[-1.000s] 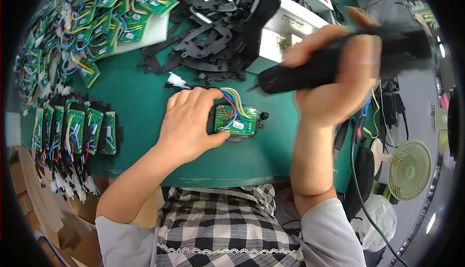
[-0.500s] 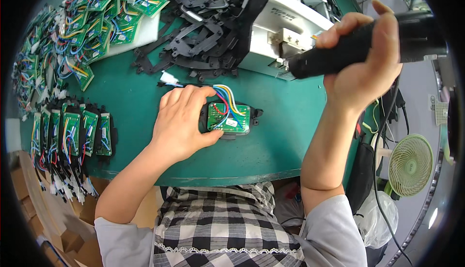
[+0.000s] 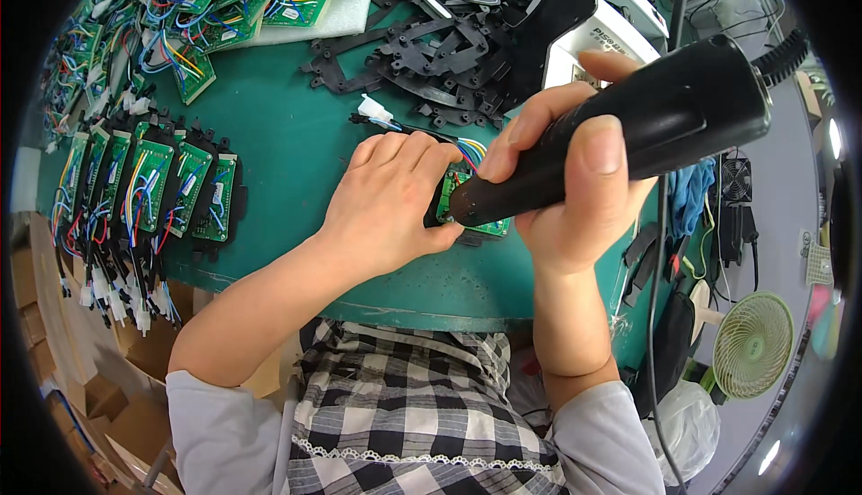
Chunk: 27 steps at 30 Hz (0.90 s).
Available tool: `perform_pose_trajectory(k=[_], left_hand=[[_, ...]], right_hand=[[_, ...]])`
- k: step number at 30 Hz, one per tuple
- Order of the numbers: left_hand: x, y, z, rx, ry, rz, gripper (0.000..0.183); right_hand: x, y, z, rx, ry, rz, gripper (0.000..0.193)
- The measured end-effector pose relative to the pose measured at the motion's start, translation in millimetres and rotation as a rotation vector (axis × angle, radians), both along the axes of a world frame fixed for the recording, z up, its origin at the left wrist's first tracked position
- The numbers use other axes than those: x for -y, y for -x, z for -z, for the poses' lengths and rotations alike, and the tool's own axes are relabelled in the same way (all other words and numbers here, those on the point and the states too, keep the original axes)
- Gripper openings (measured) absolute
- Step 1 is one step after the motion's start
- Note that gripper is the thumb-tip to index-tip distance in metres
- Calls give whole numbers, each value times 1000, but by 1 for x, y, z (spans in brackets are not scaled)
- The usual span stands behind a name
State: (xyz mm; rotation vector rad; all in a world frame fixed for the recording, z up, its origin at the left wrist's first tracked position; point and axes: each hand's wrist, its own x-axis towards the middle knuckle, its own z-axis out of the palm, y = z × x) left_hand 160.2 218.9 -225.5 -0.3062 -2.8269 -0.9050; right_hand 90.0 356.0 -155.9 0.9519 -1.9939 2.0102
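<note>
Screwdriver (image 3: 664,118), powered, black, thick-bodied, a coiled black cord (image 3: 783,57) at its rear end: held in the person's right hand (image 3: 575,181), fingers and thumb closed around the barrel. Body slants down to the left, nose over the left part of the circuit board unit; whether the bit touches a screw cannot be told.

Circuit board unit (image 3: 494,227), one, green board in a black plastic frame: lies on the green table (image 3: 278,109) in front of the person, partly covered by the tool. Left hand (image 3: 382,194) grips its left end, thumb at the near corner, forefinger at the far side, other fingers bent over the table. Coloured wires (image 3: 471,148) rise from the far side; a white connector (image 3: 375,111) lies beyond the left hand's fingers.

Finished-looking row (image 3: 151,181) of boards in black frames, wires hanging toward the near edge: far left of the table.

Heap of loose green boards (image 3: 292,6) with wires: upper left, some on white foam (image 3: 346,24).

Pile of black plastic frames (image 3: 449,60): beyond the unit, beside a white box-shaped device (image 3: 620,33).

Fan (image 3: 754,344), pale green, round: right, beyond a black cable (image 3: 657,315). Checked apron (image 3: 404,405), black and white: worn by the person.
</note>
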Motion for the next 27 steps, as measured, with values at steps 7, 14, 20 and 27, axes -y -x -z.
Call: perform_pose_trajectory(k=[7, 14, 20, 27], left_hand=[[-3, 4, 12, -69, 8, -45, 51], [2, 0, 2, -76, 33, -6, 50], [39, -36, -49, -452, 316, -167, 43], [232, -138, -105, -48, 506, -1124, 46]], right_hand=[[5, -8, 5, -38, -36, -4, 65], [5, -16, 8, -30, -13, 37, 68], [-64, 27, -34, 359, 629, -288, 51], [-105, 48, -15, 416, 588, 147, 43]])
